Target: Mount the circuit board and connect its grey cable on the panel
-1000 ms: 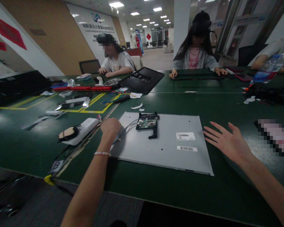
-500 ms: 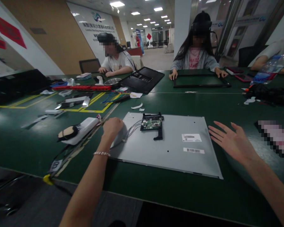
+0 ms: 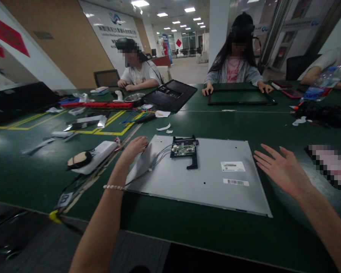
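A flat silver panel [image 3: 210, 189] lies on the green table in front of me. Upon it rests a green circuit board [image 3: 184, 148] in a black bracket [image 3: 192, 162], with grey cables [image 3: 159, 156] running off to the left. My left hand [image 3: 133, 149] is at the panel's left edge, fingers apart and nothing in them. Beyond the right edge, my right hand [image 3: 282, 168] is spread with its palm turned up, holding nothing. Two white labels [image 3: 233, 166] are stuck on the panel's right part.
Left of the panel stands a white device with a round beige top [image 3: 95, 157]. Farther back lie a black casing [image 3: 170, 94], wires and paper scraps. A person opposite holds a black frame [image 3: 241, 103]; another sits at the left. A phone [image 3: 331, 165] lies at the right.
My left hand has moved slightly up and its fingers have opened. The panel with the board has shifted a little to the right, as has my right hand, still spread.
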Available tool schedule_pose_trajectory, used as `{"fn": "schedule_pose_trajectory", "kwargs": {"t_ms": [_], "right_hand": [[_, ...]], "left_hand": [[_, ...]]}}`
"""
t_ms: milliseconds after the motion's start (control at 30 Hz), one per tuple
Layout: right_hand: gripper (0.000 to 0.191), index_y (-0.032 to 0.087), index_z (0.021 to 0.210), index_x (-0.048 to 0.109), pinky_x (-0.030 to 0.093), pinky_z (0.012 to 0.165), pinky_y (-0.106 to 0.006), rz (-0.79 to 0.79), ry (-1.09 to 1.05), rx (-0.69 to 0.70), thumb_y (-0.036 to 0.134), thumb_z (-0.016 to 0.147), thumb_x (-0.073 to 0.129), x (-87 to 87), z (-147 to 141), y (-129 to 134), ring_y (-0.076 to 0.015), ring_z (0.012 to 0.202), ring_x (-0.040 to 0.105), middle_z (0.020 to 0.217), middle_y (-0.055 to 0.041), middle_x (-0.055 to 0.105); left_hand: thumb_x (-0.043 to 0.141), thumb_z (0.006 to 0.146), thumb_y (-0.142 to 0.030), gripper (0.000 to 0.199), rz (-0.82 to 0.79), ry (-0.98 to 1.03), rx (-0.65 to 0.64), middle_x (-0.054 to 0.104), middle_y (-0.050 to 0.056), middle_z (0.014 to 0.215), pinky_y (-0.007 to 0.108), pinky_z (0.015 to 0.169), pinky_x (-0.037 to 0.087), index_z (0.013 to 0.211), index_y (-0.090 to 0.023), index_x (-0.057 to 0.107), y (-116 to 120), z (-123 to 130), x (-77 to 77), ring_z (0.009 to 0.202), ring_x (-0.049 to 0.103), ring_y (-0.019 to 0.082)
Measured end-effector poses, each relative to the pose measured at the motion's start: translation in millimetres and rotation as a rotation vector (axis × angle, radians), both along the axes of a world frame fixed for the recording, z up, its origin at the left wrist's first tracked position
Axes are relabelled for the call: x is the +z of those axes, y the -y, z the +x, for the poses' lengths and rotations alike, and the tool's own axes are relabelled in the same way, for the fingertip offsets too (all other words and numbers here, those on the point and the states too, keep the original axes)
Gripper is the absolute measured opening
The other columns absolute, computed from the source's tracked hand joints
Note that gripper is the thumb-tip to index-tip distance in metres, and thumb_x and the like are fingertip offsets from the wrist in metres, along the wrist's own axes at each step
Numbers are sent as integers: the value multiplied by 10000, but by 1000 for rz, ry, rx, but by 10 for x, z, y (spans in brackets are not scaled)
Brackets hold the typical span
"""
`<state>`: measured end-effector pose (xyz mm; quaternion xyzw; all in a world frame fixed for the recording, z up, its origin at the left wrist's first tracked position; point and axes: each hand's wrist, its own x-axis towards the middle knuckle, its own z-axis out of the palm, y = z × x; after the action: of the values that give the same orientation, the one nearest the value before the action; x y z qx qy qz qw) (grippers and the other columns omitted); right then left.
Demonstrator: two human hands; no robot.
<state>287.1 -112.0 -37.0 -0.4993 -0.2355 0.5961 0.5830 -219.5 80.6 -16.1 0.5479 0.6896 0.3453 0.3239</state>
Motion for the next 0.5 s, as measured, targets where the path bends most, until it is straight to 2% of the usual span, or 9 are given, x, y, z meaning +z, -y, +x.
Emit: {"fn": "schedule_pose_trajectory", "kwargs": {"t_ms": [100, 333, 500], "right_hand": [[750, 295, 1491, 331, 241, 1184, -413, 1, 15, 11, 642, 842, 477, 7, -58, 2, -221, 1395, 401, 1506, -94, 448], [764, 314, 1508, 298, 201, 1195, -411, 6, 74, 42, 666, 847, 449, 33, -71, 11, -221, 1428, 339, 1539, -66, 407], [731, 322, 1484, 346, 210, 1191, -421, -27, 115, 4, 653, 843, 462, 67, 0, 5, -230, 1423, 351, 1545, -58, 396]], "left_hand": [[414, 955, -412, 415, -61, 154, -36, 673, 163, 1169, 335, 919, 502, 1235, -164, 592, -4, -17, 6, 1089, 645, 214], [382, 977, -482, 468, -67, 317, -19, 686, 161, 1129, 363, 923, 495, 1224, -160, 615, -7, 43, -9, 1092, 640, 238], [396, 985, -477, 457, -109, 414, 0, 643, 152, 1243, 343, 930, 476, 1256, -174, 604, 35, 147, 18, 1105, 630, 225]]}}
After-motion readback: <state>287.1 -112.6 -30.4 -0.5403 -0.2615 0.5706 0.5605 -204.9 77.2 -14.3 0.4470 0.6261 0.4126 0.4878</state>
